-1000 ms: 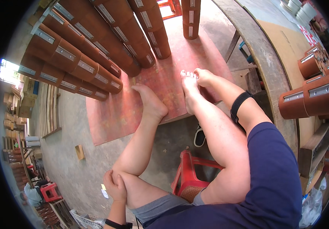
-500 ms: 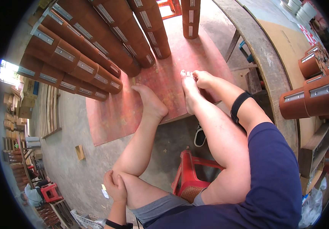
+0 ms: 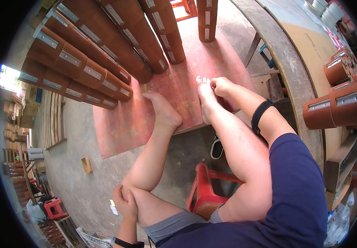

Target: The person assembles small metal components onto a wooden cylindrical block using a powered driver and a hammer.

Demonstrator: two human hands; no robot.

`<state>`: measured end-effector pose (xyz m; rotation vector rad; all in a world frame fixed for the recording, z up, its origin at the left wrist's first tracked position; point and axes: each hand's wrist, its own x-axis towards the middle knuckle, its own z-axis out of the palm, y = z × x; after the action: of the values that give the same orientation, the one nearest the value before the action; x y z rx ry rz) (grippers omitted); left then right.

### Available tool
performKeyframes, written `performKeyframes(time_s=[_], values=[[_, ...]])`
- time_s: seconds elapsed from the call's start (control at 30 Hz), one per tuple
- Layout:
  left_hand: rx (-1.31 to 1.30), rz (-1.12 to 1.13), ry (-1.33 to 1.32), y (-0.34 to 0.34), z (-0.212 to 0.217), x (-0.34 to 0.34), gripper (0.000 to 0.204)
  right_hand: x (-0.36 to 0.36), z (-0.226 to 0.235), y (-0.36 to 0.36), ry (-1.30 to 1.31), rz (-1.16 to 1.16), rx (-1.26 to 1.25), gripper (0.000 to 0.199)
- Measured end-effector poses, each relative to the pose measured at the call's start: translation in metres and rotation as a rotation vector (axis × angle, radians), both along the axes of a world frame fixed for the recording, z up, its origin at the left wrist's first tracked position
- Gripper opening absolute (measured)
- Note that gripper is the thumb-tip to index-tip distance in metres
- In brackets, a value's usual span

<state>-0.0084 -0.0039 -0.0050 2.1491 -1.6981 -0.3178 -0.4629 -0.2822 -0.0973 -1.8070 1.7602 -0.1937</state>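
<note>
My right hand (image 3: 221,86) is closed at the outer side of my bare right foot (image 3: 207,96), its curled fingers against the small toes. That foot rests on a worn red board (image 3: 120,132). My bare left foot (image 3: 164,110) stands on the same board, farther left. My left hand (image 3: 125,203) lies on my left knee (image 3: 139,188), thumb apart from the fingers, holding nothing. Tall stacks of brown cylinders with metal strips (image 3: 99,70) stand on the board at the left and back. One more stack (image 3: 207,25) stands apart at the far edge.
A red plastic stool (image 3: 203,182) is under me, and a dark shoe (image 3: 216,148) lies below the board. At the right, a wooden-edged table (image 3: 306,95) carries more brown cylinders (image 3: 337,105). A small wooden block (image 3: 87,165) sits on the concrete floor at the left.
My right hand has shifted slightly down and right along the edge of the foot, with its fingers drawn a little back from the toes. My left hand stays on the knee.
</note>
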Motion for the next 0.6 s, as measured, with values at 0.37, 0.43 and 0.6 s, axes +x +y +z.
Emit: performKeyframes(time_s=[0.37,0.43,0.6], values=[[-0.044,0.06,-0.028,0.0,-0.002,0.001,0.038,-0.019,-0.066,-0.03,-0.261,0.082,-0.064,0.029],[-0.057,0.05,-0.076,-0.005,-0.004,-0.005,0.039,-0.014,-0.081,-0.02,-0.51,0.126,-0.126,0.032],[-0.056,0.092,-0.139,0.002,-0.008,-0.006,0.037,-0.091,-0.144,-0.077,-0.282,0.171,0.179,0.03]])
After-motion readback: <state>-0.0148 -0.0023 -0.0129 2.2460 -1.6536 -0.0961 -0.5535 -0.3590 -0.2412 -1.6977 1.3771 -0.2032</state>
